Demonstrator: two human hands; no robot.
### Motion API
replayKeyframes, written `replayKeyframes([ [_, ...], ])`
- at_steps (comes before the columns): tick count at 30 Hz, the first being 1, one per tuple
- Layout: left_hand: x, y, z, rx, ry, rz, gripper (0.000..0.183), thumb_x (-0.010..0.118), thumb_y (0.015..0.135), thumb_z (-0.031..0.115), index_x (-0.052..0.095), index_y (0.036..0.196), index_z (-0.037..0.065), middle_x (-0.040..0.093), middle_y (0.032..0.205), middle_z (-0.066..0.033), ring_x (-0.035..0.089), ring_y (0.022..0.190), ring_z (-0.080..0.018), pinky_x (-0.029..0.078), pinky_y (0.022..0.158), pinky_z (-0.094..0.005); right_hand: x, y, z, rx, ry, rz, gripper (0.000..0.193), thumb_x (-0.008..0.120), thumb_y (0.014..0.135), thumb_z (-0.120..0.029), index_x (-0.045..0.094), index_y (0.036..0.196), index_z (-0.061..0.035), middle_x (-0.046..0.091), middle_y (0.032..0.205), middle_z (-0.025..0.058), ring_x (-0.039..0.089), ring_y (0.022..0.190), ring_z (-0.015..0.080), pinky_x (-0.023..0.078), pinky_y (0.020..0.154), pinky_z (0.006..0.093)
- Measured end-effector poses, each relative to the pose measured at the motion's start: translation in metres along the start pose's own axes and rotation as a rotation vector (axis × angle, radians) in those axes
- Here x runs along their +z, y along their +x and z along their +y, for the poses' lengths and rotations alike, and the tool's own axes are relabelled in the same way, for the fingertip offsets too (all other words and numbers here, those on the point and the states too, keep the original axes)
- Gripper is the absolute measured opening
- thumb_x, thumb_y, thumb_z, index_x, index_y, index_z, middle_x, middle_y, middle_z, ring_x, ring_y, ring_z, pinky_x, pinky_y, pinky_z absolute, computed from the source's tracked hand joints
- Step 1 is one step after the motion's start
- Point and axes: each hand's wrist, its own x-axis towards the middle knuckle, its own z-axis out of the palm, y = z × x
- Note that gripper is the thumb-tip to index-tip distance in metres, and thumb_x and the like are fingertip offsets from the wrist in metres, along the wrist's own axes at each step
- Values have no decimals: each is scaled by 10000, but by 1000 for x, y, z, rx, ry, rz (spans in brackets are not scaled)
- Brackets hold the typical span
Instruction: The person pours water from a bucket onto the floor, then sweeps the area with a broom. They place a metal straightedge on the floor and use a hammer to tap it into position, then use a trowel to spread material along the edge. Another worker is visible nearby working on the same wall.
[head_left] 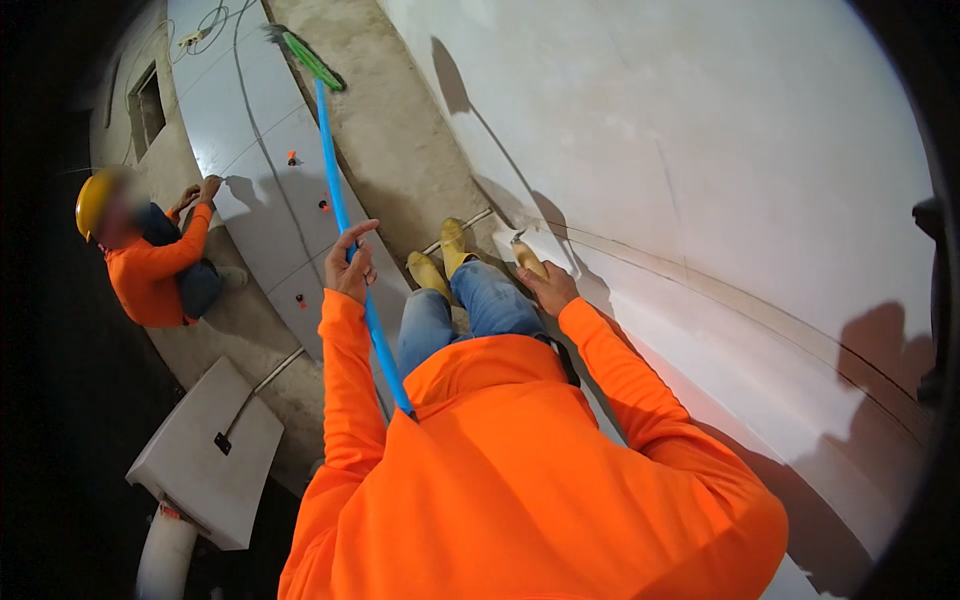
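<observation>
My left hand [350, 264] is at the blue handle of a green-headed broom [335, 172], fingers partly curled around it and the index finger sticking out. From my chest the handle runs away to the green head at the far end. Held in my right hand [553, 290] is a hand tool [529, 259] with a tan, wood-like handle and a small metal end; its exact kind is unclear. Below me show my jeans and yellow boots [452, 243], close to the white wall [700, 130].
At left a co-worker [155, 262] in a yellow helmet crouches, hands at the edge of large pale floor tiles [270, 210]. Small orange-and-black pieces [292, 158] and a cable [250, 115] lie on them. A loose white slab [222, 440] and a white cylinder [167, 555] are at lower left.
</observation>
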Motion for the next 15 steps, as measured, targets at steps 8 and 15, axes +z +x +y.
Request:
replayKeyframes([
  [8, -15, -7, -52, -192, 84, -64, 295, 532, 974, 56, 679, 1226, 97, 431, 821, 43, 404, 539, -35, 375, 471, -225, 29, 8, 5, 147, 397, -193, 507, 665, 952, -307, 432, 1332, -64, 604, 792, 99, 580, 657, 175, 484, 512, 338],
  [15, 39, -21, -80, -213, -22, -3, 269, 521, 955, 68, 689, 1162, 100, 490, 761, 15, 495, 526, -74, 417, 451, -245, 5, -19, 50, 196, 491, -281, 581, 636, 972, -277, 386, 1474, -124, 606, 736, 80, 580, 610, 148, 477, 502, 311],
])
